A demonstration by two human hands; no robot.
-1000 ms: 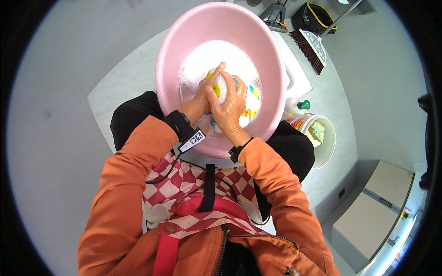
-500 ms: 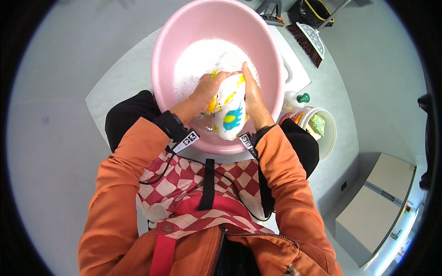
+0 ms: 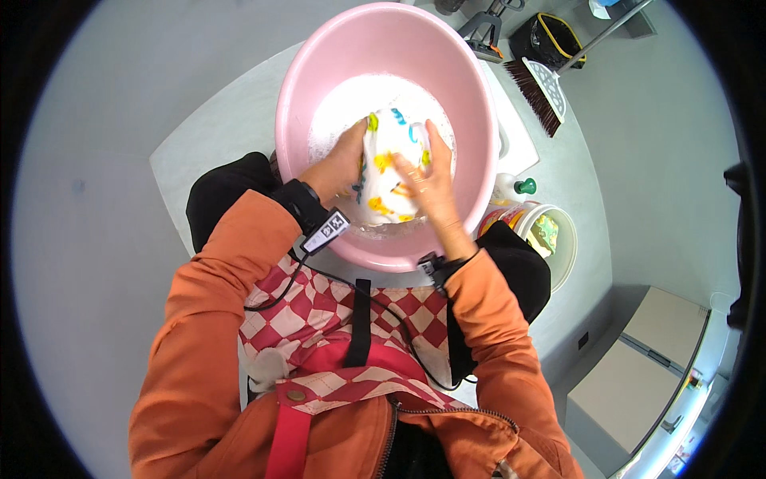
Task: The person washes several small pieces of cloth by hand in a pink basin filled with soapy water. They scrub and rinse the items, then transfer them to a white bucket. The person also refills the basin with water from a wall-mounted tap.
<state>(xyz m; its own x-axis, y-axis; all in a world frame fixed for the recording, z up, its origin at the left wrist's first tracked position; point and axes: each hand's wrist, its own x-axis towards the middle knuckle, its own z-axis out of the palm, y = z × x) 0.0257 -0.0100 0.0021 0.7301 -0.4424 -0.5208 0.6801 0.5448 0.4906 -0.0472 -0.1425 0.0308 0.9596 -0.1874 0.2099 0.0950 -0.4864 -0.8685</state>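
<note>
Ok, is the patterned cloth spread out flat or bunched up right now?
Bunched up: the patterned cloth forms a compact bundle between the left hand and right hand, within the pink basin.

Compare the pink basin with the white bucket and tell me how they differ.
Color: the basin is plain pink, while the bucket is white with red-and-yellow markings outside.
Size: the basin looks much wider than the bucket.
Contents: the basin has suds and a printed white cloth within its rim; the bucket holds a green-and-yellow item.
Both are round and open-topped.
</note>
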